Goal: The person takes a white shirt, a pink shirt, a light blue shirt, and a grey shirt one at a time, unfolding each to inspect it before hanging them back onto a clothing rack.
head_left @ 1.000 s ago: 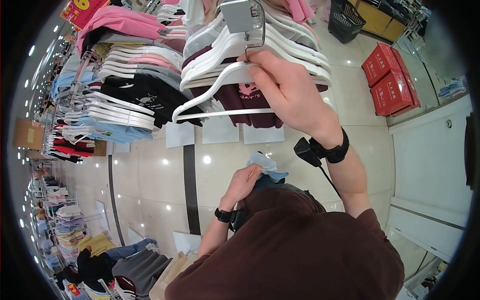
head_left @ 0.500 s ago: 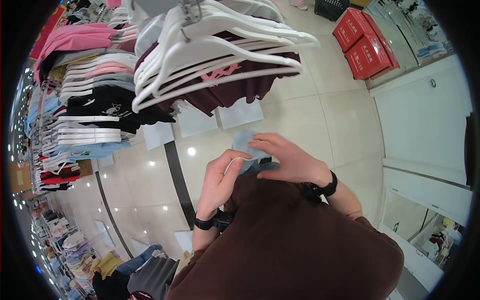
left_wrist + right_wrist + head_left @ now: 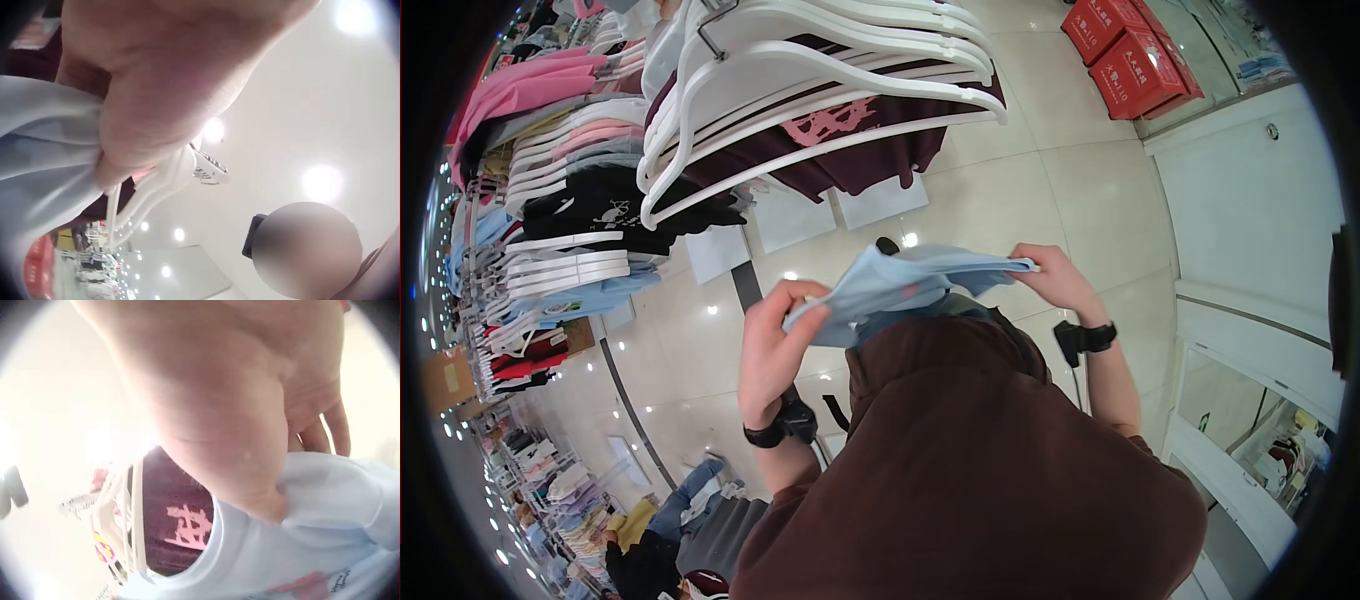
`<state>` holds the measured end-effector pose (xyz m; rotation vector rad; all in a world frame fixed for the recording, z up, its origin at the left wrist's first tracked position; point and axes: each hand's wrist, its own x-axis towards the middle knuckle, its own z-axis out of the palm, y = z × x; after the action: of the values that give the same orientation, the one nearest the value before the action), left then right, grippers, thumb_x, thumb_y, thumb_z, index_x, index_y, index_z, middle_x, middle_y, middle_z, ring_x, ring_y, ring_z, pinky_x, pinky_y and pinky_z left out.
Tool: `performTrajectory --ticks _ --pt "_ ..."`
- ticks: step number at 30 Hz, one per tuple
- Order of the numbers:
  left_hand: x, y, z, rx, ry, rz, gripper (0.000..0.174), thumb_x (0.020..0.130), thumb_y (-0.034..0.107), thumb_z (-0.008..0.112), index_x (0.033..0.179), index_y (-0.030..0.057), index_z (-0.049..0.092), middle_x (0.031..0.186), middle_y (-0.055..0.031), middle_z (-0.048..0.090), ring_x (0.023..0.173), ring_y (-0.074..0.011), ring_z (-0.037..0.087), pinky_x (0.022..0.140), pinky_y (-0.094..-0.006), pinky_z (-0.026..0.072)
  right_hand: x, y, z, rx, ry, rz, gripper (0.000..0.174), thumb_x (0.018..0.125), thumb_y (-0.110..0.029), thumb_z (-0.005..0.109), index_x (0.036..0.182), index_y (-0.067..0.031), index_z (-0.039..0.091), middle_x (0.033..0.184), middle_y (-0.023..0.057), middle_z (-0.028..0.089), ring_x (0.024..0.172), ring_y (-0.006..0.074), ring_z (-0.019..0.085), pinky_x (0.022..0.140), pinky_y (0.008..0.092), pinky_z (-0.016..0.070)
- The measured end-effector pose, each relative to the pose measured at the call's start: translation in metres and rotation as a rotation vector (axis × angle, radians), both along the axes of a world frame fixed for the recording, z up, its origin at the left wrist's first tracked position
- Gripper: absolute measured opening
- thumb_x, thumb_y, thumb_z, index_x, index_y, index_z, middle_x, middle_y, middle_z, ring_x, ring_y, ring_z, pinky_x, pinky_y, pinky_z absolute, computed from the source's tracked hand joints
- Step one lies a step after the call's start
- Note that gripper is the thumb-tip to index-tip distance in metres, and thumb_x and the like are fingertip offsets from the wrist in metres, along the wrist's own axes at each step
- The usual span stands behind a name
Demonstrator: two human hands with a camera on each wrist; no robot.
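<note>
A light blue garment (image 3: 900, 278) stretches between the two hands in front of the body. The left hand (image 3: 772, 350) pinches its left end between thumb and fingers. At the opposite end the right hand (image 3: 1058, 278) grips its edge. In the right wrist view the garment (image 3: 325, 519) shows a round neckline and a red print, with the right hand's thumb (image 3: 265, 503) pressed on the cloth. The left wrist view has the left hand (image 3: 156, 81) on bunched folds of the garment (image 3: 44, 150).
White hangers (image 3: 840, 75) with a dark maroon garment (image 3: 900, 125) hang above and beyond the hands. Racks of clothes, including a black shirt (image 3: 600, 205), stand at left. Red boxes (image 3: 1135, 75) sit at upper right, by a white cabinet (image 3: 1250, 200). A person (image 3: 645, 560) is at lower left.
The right hand has come down from the hangers to the light blue garment and moved out to the right. The bunched garment is now spread between both hands. The hangers appear shifted left.
</note>
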<state>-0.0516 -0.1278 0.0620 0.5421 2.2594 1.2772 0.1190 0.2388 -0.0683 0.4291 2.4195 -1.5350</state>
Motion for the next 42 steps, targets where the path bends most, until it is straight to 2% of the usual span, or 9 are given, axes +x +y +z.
performTrajectory --ticks 6,10,16,21,28,29,32,38,42 --pt "-0.015 -0.059 0.018 0.320 0.003 -0.496 0.031 0.091 0.018 0.075 0.120 0.0075 0.070 0.082 -0.0041 0.066 0.069 -0.0146 0.061 0.063 -0.0292 0.0466 0.014 0.056 0.092 -0.299 -0.167 0.515 0.019 0.093 -0.021 0.068 0.103 -0.0048 0.069 0.085 0.0107 0.069 0.078 0.0139 0.063 0.072 0.0352 0.0503" --pt "-0.018 -0.044 0.011 1.258 -0.259 0.161 0.045 0.105 0.033 0.059 0.143 0.0105 0.054 0.103 -0.0037 0.069 0.081 -0.0202 0.066 0.069 -0.0384 0.0557 0.005 0.056 0.075 -0.387 -0.040 0.154 0.022 0.093 -0.023 0.068 0.105 -0.0042 0.068 0.086 0.0108 0.070 0.079 0.0151 0.064 0.072 0.0361 0.0510" --pt "0.008 -0.044 -0.153 0.615 -0.758 0.424 0.043 0.103 0.029 0.063 0.139 0.0078 0.057 0.110 -0.0049 0.069 0.089 -0.0197 0.066 0.076 -0.0376 0.0554 0.007 -0.032 0.029 -0.336 0.152 -0.029 0.028 0.093 -0.026 0.069 0.108 -0.0030 0.066 0.087 0.0111 0.071 0.081 0.0176 0.066 0.073 0.0378 0.0523" --pt "0.060 0.013 -0.144 0.546 -0.908 0.314 0.042 0.100 0.026 0.066 0.136 0.0056 0.059 0.115 -0.0060 0.069 0.096 -0.0193 0.066 0.083 -0.0369 0.0551 0.006 -0.070 0.018 -0.156 0.233 -0.037 0.033 0.094 -0.029 0.070 0.111 -0.0020 0.065 0.089 0.0113 0.072 0.082 0.0196 0.068 0.074 0.0392 0.0534" --pt "0.047 0.102 -0.099 0.020 -0.328 -0.152 0.040 0.097 0.021 0.071 0.132 0.0025 0.062 0.122 -0.0075 0.068 0.106 -0.0187 0.065 0.091 -0.0359 0.0547 -0.020 -0.076 0.043 0.360 0.166 0.109 0.046 0.092 -0.033 0.073 0.122 -0.0005 0.062 0.104 0.0124 0.072 0.095 0.0244 0.070 0.083 0.0401 0.0551" --pt "0.058 0.103 -0.112 0.558 -0.803 0.120 0.042 0.099 0.024 0.070 0.132 -0.0004 0.061 0.124 -0.0089 0.069 0.109 -0.0233 0.066 0.097 -0.0413 0.0544 -0.027 -0.078 0.063 0.515 0.091 0.207 0.054 0.091 -0.034 0.076 0.130 -0.0003 0.059 0.118 0.0131 0.072 0.107 0.0267 0.069 0.092 0.0394 0.0555" --pt "0.068 0.130 -0.050 0.467 -0.368 -0.180 0.035 0.094 0.012 0.069 0.124 -0.0028 0.062 0.126 -0.0136 0.066 0.113 -0.0267 0.063 0.092 -0.0381 0.0549 0.000 -0.075 0.002 -0.622 0.182 -0.132 0.081 0.087 -0.021 0.082 0.154 -0.0022 0.040 0.156 0.0153 0.046 0.142 0.0259 0.046 0.117 0.0393 0.0388" --pt "0.072 0.144 -0.032 0.220 0.356 -0.590 0.031 0.085 0.010 0.067 0.113 -0.0029 0.064 0.118 -0.0191 0.061 0.114 -0.0419 0.057 0.094 -0.0491 0.0505 0.005 -0.077 0.007 -0.118 0.395 -0.037 0.075 0.094 -0.027 0.077 0.156 -0.0062 0.040 0.155 0.0122 0.047 0.141 0.0248 0.047 0.119 0.0413 0.0384" --pt "0.072 0.153 -0.029 0.166 0.577 -0.620 0.024 0.084 0.013 0.067 0.104 0.0003 0.065 0.108 -0.0146 0.059 0.104 -0.0339 0.056 0.089 -0.0440 0.0469 -0.004 -0.077 -0.002 -0.175 0.395 -0.156 0.074 0.095 -0.028 0.077 0.156 -0.0070 0.040 0.155 0.0116 0.048 0.141 0.0247 0.047 0.119 0.0421 0.0383"
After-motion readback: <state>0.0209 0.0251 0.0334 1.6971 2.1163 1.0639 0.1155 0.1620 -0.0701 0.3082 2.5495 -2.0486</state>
